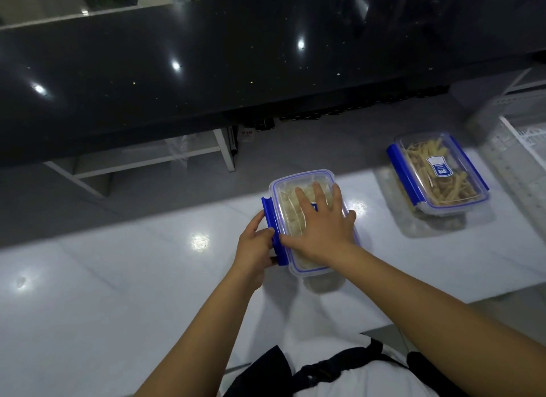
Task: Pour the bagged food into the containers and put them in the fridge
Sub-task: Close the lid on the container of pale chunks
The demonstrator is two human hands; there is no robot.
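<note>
Containers stood on the white tabletop (118, 278): the near box (298, 219) lay under both hands, the far box (437, 175) well apart to the right with its blue clips down. The right hand (319, 219) pressed flat on the lid with straight fingers; the left hand (254, 246) curled on the blue clip (273, 219) at the box's left side. If the lid sat crooked, the clip could fail and food spill later. Free tabletop remained on the left; the tabletop's far edge was near behind the box.
</note>
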